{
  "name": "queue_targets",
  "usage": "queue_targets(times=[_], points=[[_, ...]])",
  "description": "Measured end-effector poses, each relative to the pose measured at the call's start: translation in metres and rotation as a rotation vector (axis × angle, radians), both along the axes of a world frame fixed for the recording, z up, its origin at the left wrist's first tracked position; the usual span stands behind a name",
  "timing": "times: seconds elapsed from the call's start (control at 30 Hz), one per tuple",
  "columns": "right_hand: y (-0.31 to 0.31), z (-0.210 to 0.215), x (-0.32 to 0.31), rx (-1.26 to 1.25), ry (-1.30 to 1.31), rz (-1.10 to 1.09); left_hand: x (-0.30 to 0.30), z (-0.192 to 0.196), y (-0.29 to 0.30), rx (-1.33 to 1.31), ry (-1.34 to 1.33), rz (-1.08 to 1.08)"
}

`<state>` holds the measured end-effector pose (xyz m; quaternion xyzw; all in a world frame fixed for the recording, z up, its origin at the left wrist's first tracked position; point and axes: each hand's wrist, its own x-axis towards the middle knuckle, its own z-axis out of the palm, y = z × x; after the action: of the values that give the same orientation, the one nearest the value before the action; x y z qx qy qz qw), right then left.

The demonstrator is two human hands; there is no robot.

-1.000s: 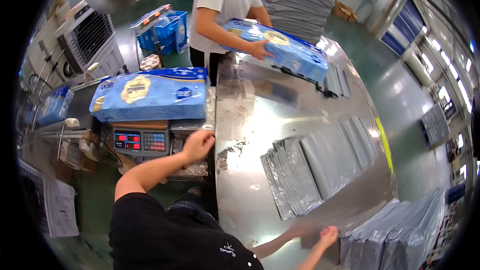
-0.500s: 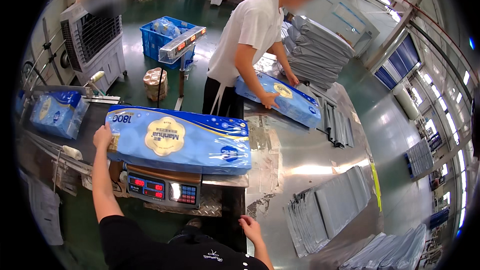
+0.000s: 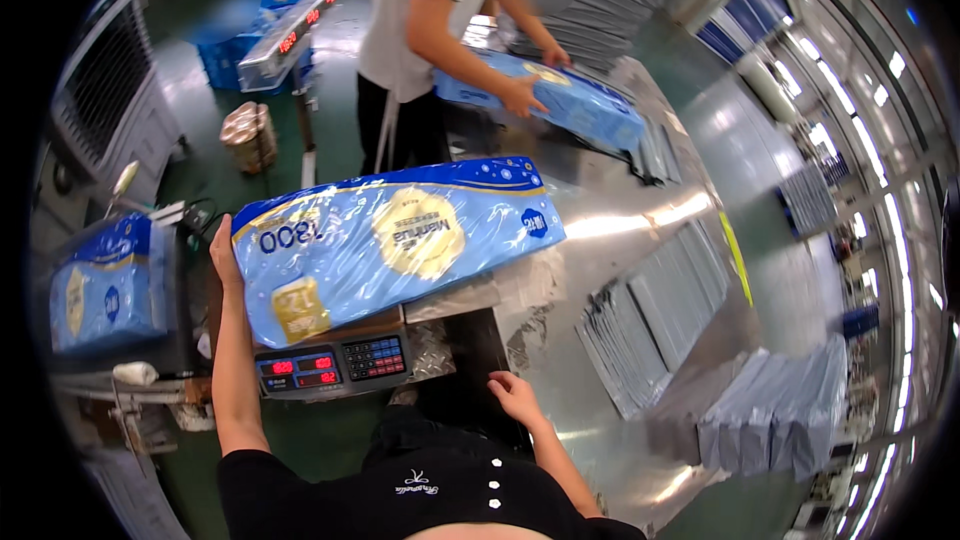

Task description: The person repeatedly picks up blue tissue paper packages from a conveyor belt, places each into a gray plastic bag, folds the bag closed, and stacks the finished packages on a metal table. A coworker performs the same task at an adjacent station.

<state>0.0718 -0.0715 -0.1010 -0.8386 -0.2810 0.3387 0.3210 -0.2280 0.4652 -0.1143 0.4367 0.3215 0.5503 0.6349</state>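
A long blue, plastic-wrapped tissue pack (image 3: 350, 280) lies slanted over a weighing scale (image 3: 330, 365) with red digits and a keypad, and its right end reaches over the metal table. My left hand (image 3: 226, 252) is closed against the pack's left end, its fingers partly hidden. Below the pack's right half, by the table's near edge, my right hand (image 3: 515, 398) is held with fingers loosely apart and nothing in it. Across the table, a co-worker in a white top has both hands on a second blue tissue pack (image 3: 590, 112).
Another blue pack (image 3: 110, 285) rests on a dark conveyor at left. Grey plastic bags (image 3: 655, 315) lie on the metal table (image 3: 540, 315), with more stacked (image 3: 775, 415) at right. A display post (image 3: 290, 40), a blue crate (image 3: 220, 60) and an air cooler (image 3: 110, 90) stand behind.
The tissue pack has shifted right and tilted, its right end now higher and farther over the table. My left hand has stayed at its left end. The whole view has also shifted.
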Motion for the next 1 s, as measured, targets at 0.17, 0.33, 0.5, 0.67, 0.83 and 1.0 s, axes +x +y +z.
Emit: queue_targets(times=[0.17,0.33,0.5,0.67,0.83,1.0], points=[[-0.047,-0.023,0.009,0.067,0.122,-0.147,0.149,0.164,-0.147,0.470,-0.022,-0.248],[-0.067,-0.026,0.060,0.604,0.575,-0.714,0.196,0.183,-0.311,1.495,0.058,-1.345],[-0.103,-0.032,0.110,0.925,0.704,-0.891,0.271,0.141,-0.376,0.906,0.298,-1.094],[-0.127,-0.038,0.124,0.823,0.344,-1.001,0.344,0.026,-0.434,0.500,1.064,-0.910],[-0.249,0.033,0.170,0.812,0.346,-0.997,0.357,0.047,-0.522,0.417,0.779,-1.285],[-0.396,0.134,0.129,0.471,-0.326,-0.962,0.473,0.021,-0.561,0.802,0.522,-1.470]])
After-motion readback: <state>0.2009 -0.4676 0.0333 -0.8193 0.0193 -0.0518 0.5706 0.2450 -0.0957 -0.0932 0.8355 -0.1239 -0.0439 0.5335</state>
